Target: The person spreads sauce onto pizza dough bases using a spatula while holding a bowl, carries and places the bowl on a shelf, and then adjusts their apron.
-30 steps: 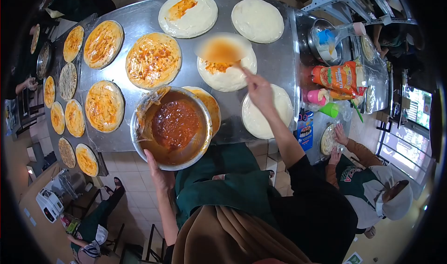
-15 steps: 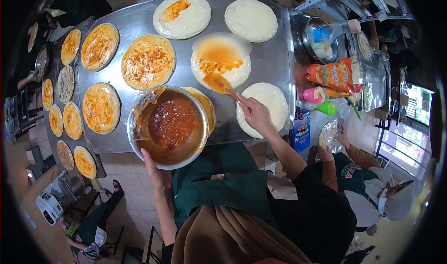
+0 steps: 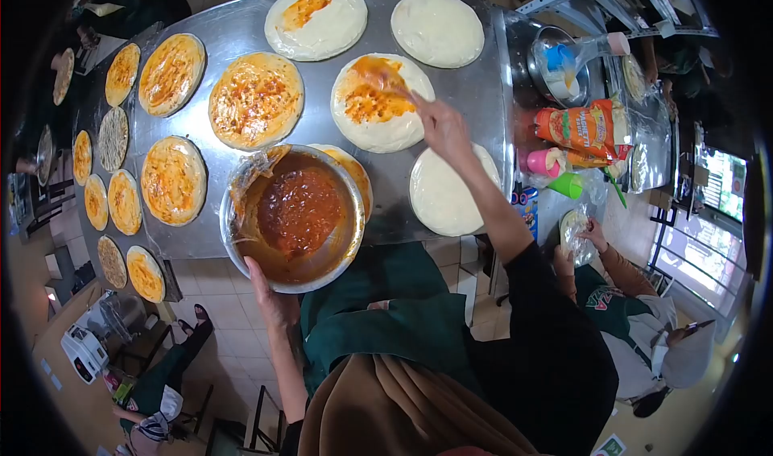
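My left hand holds the metal bowl of chunky red sauce from below, at the table's front edge. My right hand grips the handle of a spatula, blurred by motion, whose head is over a round dough base. Orange sauce covers the middle of that base. A plain base lies below my right forearm, and another sits farther back. Beside that one, a pale base has a small patch of sauce. A sauced base is partly hidden behind the bowl.
Several sauced rounds lie on the left of the metal table. At the right are an orange packet, pink and green cups and a metal bowl. A co-worker handles a wrapped round at lower right.
My right hand and the spatula have moved back up over the middle base, where the sauce patch is larger. The blurred oval over that base is gone. The co-worker has lifted the wrapped round.
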`<state>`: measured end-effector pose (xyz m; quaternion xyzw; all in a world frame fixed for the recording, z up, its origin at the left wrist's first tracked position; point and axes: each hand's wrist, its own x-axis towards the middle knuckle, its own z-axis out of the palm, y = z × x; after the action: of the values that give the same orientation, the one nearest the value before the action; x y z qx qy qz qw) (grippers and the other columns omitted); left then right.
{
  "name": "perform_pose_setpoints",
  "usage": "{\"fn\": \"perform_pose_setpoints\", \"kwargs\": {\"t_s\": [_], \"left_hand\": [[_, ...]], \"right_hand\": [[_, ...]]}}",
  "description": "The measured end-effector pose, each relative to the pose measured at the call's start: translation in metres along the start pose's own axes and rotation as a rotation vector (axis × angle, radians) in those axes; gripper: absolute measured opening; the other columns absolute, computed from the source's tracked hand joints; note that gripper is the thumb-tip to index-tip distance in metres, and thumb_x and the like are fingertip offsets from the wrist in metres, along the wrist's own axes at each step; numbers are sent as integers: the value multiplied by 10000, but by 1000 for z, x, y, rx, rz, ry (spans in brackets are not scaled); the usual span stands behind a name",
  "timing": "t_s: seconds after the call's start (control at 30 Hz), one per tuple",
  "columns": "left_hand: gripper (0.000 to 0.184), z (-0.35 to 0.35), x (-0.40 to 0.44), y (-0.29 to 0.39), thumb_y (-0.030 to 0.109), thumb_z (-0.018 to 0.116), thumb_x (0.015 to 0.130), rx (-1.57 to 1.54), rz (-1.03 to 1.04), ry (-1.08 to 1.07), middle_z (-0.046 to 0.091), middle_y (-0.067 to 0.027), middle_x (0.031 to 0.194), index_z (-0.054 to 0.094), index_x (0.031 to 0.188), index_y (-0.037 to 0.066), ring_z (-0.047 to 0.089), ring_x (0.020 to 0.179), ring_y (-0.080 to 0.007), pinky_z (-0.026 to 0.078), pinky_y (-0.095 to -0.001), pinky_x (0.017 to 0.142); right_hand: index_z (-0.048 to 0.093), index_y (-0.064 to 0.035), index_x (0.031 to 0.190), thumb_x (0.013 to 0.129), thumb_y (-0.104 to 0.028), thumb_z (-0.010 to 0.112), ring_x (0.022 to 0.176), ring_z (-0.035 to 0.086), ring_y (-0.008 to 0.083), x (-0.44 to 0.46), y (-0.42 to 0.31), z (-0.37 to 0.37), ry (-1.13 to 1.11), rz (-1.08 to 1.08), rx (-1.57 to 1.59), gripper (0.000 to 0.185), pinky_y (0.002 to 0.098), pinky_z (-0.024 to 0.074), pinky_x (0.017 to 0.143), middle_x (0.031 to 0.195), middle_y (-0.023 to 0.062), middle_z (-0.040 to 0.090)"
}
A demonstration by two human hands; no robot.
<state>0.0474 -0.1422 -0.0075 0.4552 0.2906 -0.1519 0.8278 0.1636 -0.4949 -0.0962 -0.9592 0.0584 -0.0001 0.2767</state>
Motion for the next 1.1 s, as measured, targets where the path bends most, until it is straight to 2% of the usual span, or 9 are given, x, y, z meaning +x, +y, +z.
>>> {"fn": "perform_pose_setpoints", "kwargs": {"t_s": [0.17, 0.27, 0.47, 0.67, 0.87, 0.97, 1.03, 1.07, 1.1], "left_hand": [[691, -3, 4, -4, 521, 404, 962, 0, 41, -3, 286, -88, 1493, 220, 1468, 88, 303, 1359, -254, 245, -443, 1120], [680, -4, 2, -6, 511, 399, 967, -39, 41, 8, 284, -88, 1494, 219, 1469, 89, 300, 1361, -251, 240, -440, 1122], [674, -3, 8, -5, 511, 391, 970, -30, 35, -11, 289, -92, 1492, 227, 1466, 85, 303, 1360, -252, 235, -439, 1126], [686, 4, 7, -6, 515, 392, 968, -43, 67, -6, 308, -99, 1481, 232, 1460, 64, 321, 1350, -256, 245, -438, 1124], [635, 13, 33, -8, 448, 408, 986, 33, 88, 24, 351, -123, 1444, 268, 1429, 14, 350, 1324, -233, 263, -418, 1110], [604, 18, 45, -6, 421, 418, 991, 141, 137, -24, 375, -123, 1425, 290, 1416, 12, 379, 1301, -225, 281, -411, 1098], [607, 22, 57, -8, 446, 421, 984, 231, 191, -81, 378, -110, 1426, 310, 1409, 27, 408, 1283, -224, 298, -415, 1092], [571, 32, 60, -7, 354, 430, 1001, 196, 200, -118, 403, -136, 1387, 279, 1416, -8, 381, 1280, -218, 259, -378, 1096], [567, 38, 62, -6, 351, 429, 1001, 228, 209, -131, 407, -135, 1381, 281, 1414, -8, 383, 1274, -216, 260, -373, 1093]], "right_hand": [[603, -172, 1240, 884, -122, 492, 797, 627, 365, 0, 49, -30, 133, -92, -286, 376, 460, 500, 701, 853, 173, 622], [581, -184, 1265, 869, -100, 490, 796, 622, 362, -11, 36, -72, -25, 71, -208, 415, 460, 496, 708, 864, 165, 618], [599, -192, 1253, 883, -140, 557, 694, 600, 335, 9, 26, -31, 32, -99, -271, 376, 418, 482, 645, 783, 146, 594], [612, -191, 1235, 898, -158, 555, 701, 611, 329, -48, 63, -63, 154, 35, -196, 343, 408, 482, 620, 810, 140, 603], [623, -169, 1214, 884, -114, 561, 725, 629, 316, -38, 11, -62, 45, -8, -94, 340, 412, 499, 659, 834, 126, 621], [630, -135, 1207, 871, -53, 579, 717, 619, 299, -53, -47, -113, -106, -33, 108, 350, 360, 493, 669, 851, 133, 641], [623, -154, 1215, 844, -64, 598, 735, 618, 262, -59, -65, -117, -186, -240, 112, 382, 350, 496, 663, 831, 103, 628], [620, -163, 1220, 831, -70, 608, 744, 617, 243, -61, -73, -117, -228, -344, 108, 400, 345, 497, 660, 821, 89, 622], [600, -155, 1243, 807, -79, 625, 772, 613, 210, -61, -82, -113, -288, -394, -92, 443, 329, 492, 646, 823, 76, 613]]}}
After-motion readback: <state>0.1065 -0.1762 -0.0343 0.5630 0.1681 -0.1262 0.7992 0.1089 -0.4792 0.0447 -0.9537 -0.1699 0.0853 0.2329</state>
